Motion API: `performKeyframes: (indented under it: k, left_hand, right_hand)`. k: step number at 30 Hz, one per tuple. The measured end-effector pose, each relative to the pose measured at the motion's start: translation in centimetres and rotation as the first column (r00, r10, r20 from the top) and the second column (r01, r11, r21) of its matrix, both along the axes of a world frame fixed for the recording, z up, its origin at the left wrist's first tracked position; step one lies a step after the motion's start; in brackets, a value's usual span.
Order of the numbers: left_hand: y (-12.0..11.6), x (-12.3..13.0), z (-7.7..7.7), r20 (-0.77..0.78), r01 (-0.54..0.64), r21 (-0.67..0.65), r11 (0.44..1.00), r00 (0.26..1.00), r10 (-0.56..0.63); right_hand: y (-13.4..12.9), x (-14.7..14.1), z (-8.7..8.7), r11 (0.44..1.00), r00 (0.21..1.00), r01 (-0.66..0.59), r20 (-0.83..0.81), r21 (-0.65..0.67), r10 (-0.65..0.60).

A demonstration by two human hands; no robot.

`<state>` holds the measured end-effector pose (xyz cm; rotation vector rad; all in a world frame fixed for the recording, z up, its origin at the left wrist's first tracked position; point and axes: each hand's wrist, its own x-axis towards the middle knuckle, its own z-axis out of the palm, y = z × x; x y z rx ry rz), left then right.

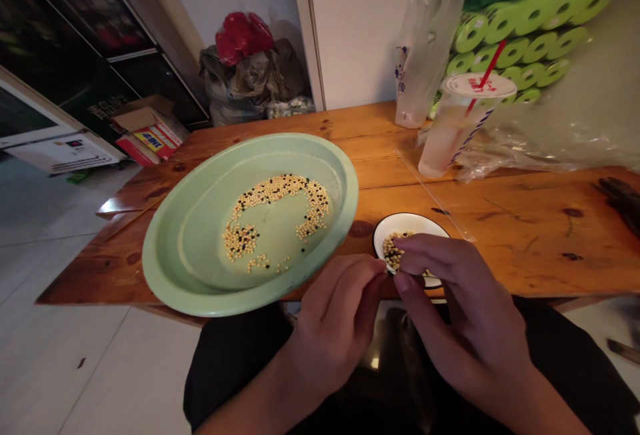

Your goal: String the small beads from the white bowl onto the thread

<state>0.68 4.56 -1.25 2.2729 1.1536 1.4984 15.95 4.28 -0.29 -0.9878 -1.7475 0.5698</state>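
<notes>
My left hand point(333, 318) is closed in a pinch at the near edge of a small white dish point(384, 230) with a dark rim. Just right of it my right hand point(460, 308) is closed too, thumb and fingers drawn together over the dish. What either hand holds is too small to make out. Small round pale-yellow and dark pieces point(393, 253), like beans or beads, lie in the dish, partly hidden by my right hand. On the left, a wide pale-green basin point(193, 215) holds many similar pieces point(280, 188), spread in a broken ring.
The wooden table point(530, 235) carries a lidded cup point(453, 128) with a red straw behind the dish. Clear plastic wrap point(590, 128) and green-ended rolls point(510, 25) stand at the back right. Bags point(245, 75) and a carton point(150, 132) sit beyond the table.
</notes>
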Motion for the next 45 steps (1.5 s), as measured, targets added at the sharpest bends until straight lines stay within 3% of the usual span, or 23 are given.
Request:
performKeyframes:
  k: [3, 7, 12, 17, 21, 26, 34, 37, 42, 45]
  left_hand:
    - [0.1, -0.1, 0.2, 0.027, 0.030, -0.038, 0.999, 0.999, -0.029]
    - [0.4, -0.2, 1.1, 0.195, 0.110, -0.251, 0.962, 0.979, -0.061]
    - [0.6, -0.5, 1.9, 0.442, 0.273, -0.458, 0.846, 0.896, -0.050]
    - [0.9, -0.8, 2.3, 0.621, 0.457, -0.536, 0.709, 0.783, -0.035]
    - [1.3, -0.9, 2.4, 0.681, 0.544, -0.576, 0.610, 0.732, -0.010]
    - [1.3, -1.0, 2.6, 0.681, 0.560, -0.615, 0.555, 0.732, 0.016]
    - [1.1, -1.2, 2.3, 0.635, 0.501, -0.578, 0.644, 0.772, -0.031]
    - [1.1, -1.2, 2.3, 0.629, 0.491, -0.577, 0.653, 0.777, -0.029]
    - [1.0, -1.0, 2.2, 0.641, 0.486, -0.575, 0.658, 0.768, -0.008]
    - [1.2, -0.5, 2.1, 0.595, 0.405, -0.571, 0.714, 0.804, 0.020]
  right_hand:
    - [0.4, 0.1, 0.3, 0.999, 0.995, -0.003, 0.102, 0.036, -0.001]
    - [0.7, 0.4, 0.8, 0.999, 0.992, -0.037, 0.121, -0.014, 0.038]
    - [0.9, 1.1, 1.0, 0.995, 0.986, -0.072, 0.145, -0.071, 0.082]
    - [1.1, 1.4, 1.0, 0.980, 0.982, -0.131, 0.116, -0.149, 0.149]
    - [1.2, 1.2, 1.3, 0.975, 0.972, -0.181, 0.127, -0.126, 0.196]
    - [1.2, 1.2, 1.5, 0.966, 0.972, -0.190, 0.106, -0.173, 0.210]
    - [1.0, 0.4, 0.7, 0.977, 0.978, -0.163, 0.108, -0.140, 0.179]
    - [0.8, 0.2, 0.5, 0.976, 0.980, -0.169, 0.085, -0.141, 0.182]
    - [0.8, 0.2, 0.3, 0.988, 0.976, -0.117, 0.174, -0.100, 0.133]
    - [1.1, 0.3, 0.2, 0.996, 0.970, -0.070, 0.230, -0.060, 0.082]
